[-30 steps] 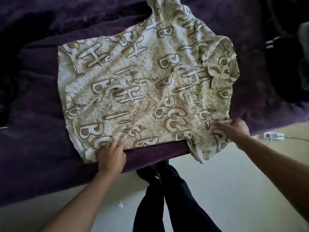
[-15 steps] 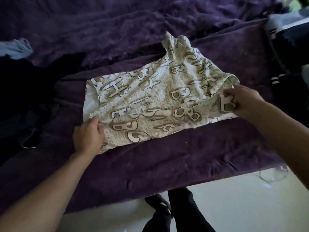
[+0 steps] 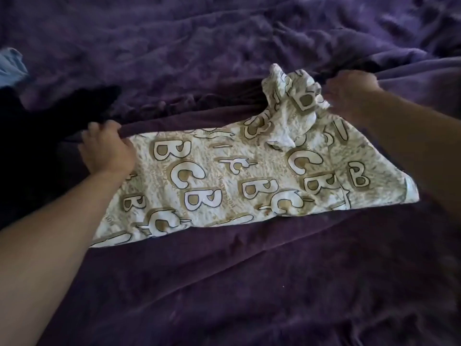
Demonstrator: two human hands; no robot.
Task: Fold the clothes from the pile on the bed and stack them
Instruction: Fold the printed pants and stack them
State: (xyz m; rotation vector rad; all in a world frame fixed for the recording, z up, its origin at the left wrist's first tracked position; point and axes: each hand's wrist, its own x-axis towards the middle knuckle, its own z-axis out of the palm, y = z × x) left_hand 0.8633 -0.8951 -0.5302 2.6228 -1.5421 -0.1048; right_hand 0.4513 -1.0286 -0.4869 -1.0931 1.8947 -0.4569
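The shirt [image 3: 224, 176] lies doubled into a long band across the purple bed [image 3: 224, 283]. It is printed with big outlined letters, B and C. The left hand [image 3: 107, 151] has its grip curled round the shirt's left end. The right hand [image 3: 349, 93] has its grip on the bunched cloth at the far right. A black garment [image 3: 50, 126] lies just to the left.

The bed [image 3: 224, 283] was covered throughout in rumpled purple fabric. A printed shirt [image 3: 224, 176], folded into a long strip, was laid across it, one end bunched upward. A dark garment [image 3: 37, 136] and a light blue cloth [image 3: 10, 68] were positioned at the left.
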